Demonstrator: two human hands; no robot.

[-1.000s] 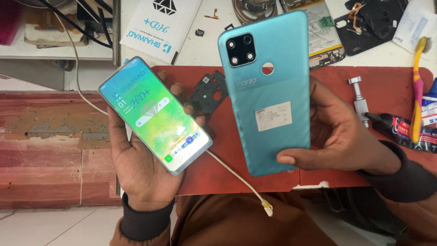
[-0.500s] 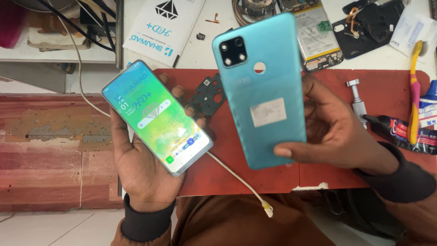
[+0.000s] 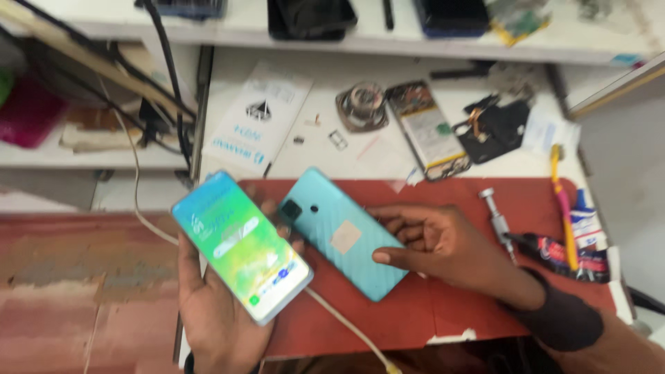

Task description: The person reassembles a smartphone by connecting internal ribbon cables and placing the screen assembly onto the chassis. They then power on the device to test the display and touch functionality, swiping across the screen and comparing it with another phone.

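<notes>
Teal phone (image 3: 344,233), back side up, lies flat and diagonally on the red work mat (image 3: 443,312), its camera block toward the upper left and a pale square sticker near its middle. The right hand (image 3: 443,246) rests on the mat beside the phone's right long edge — the thumb tip lies on the back cover near the lower right, and the curled fingers (image 3: 405,225) touch the edge above it. The hand is loosely open; it does not enclose the phone, which is borne by the mat.

A second phone, screen lit (image 3: 240,244), sits in the left hand (image 3: 218,312), held above the left border of the mat. The palm supports it from below, the thumb lies along its left edge, and fingertips show at the right edge just beside the teal phone's camera end. The two phones are close at that corner; whether they touch cannot be told.

A white cable (image 3: 346,325) runs from under the lit phone across the mat toward the lower edge of the view. On the mat's right side lie a metal screw tool (image 3: 497,220), a yellow toothbrush (image 3: 562,208) and a tube (image 3: 557,251). Behind the mat, on the white bench (image 3: 325,166), lie a white printed box (image 3: 256,121), an opened phone chassis (image 3: 429,128) and a black part (image 3: 495,125) — all well apart from both hands.
</notes>
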